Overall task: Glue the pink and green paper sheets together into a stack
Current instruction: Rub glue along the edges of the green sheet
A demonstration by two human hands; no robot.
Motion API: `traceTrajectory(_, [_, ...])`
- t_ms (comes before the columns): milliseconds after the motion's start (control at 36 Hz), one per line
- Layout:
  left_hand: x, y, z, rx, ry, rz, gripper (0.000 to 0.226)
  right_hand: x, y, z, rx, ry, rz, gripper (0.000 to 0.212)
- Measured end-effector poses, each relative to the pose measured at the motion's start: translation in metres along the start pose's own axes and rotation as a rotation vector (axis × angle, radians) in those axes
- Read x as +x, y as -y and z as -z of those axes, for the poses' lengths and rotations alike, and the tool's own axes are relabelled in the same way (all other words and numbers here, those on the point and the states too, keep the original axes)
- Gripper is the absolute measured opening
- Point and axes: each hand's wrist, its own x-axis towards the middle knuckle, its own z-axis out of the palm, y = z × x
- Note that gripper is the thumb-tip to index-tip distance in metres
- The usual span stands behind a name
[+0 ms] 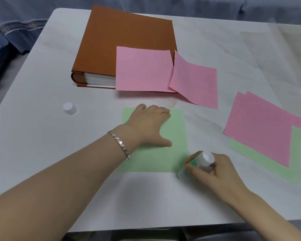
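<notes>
A green sheet (156,157) lies flat near the middle of the white table (42,153). My left hand (146,126) presses on its far left part with spread fingers. My right hand (214,171) grips a blurred glue stick (204,161), its tip down at the sheet's near right corner. Two pink sheets lean off a brown binder: one (142,70) on its near right corner, another (196,82) curling down to the table. At the right, pink sheets (261,127) lie on a green sheet (295,153).
The thick brown binder (122,44) lies at the back of the table. The glue stick's white cap (69,108) stands on the left side. Blue fabric (10,32) shows beyond the table's far and left edges.
</notes>
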Motion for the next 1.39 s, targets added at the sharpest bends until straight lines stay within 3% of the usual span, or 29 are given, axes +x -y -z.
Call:
traceTrajectory(139, [0.002,-0.002,0.000,-0.119,-0.100,0.025,0.070,0.015,0.008,0.008,0.183,-0.210,-0.026,0.008])
traceTrajectory(306, [0.003,0.001,0.003,-0.219,-0.210,0.057,0.040,0.021,0.005,-0.009,0.122,-0.142,-0.042,0.014])
traceTrajectory(444, [-0.009,0.015,0.011,-0.376,-0.353,0.064,0.035,0.018,0.006,-0.015,0.026,-0.103,-0.027,0.019])
traceTrajectory(528, [-0.020,0.034,0.016,-0.402,-0.497,0.169,0.033,0.017,0.007,-0.015,0.041,-0.090,-0.024,0.019])
traceTrajectory(694, [-0.043,0.066,0.011,-0.457,-0.237,0.443,0.032,0.020,0.006,-0.012,0.089,-0.145,-0.024,0.019])
traceTrajectory(972, [-0.055,0.072,0.010,-0.618,-0.119,0.525,0.026,0.020,0.005,-0.015,0.080,-0.131,-0.042,0.020])
traceTrajectory(1111, [-0.058,0.069,0.007,-0.678,-0.148,0.519,0.015,0.019,0.006,-0.015,0.079,-0.137,-0.036,0.023])
traceTrajectory(1194, [-0.063,0.064,0.009,-0.843,-0.213,0.532,0.013,0.018,0.005,-0.016,0.080,-0.139,-0.042,0.023])
traceTrajectory(1278, [-0.071,0.057,0.012,-1.160,-0.277,0.624,0.016,0.018,0.004,-0.018,0.077,-0.150,-0.049,0.021])
traceTrajectory(1389, [-0.085,0.055,0.010,-1.428,-0.223,0.682,0.017,0.018,0.006,-0.019,0.080,-0.168,-0.040,0.023])
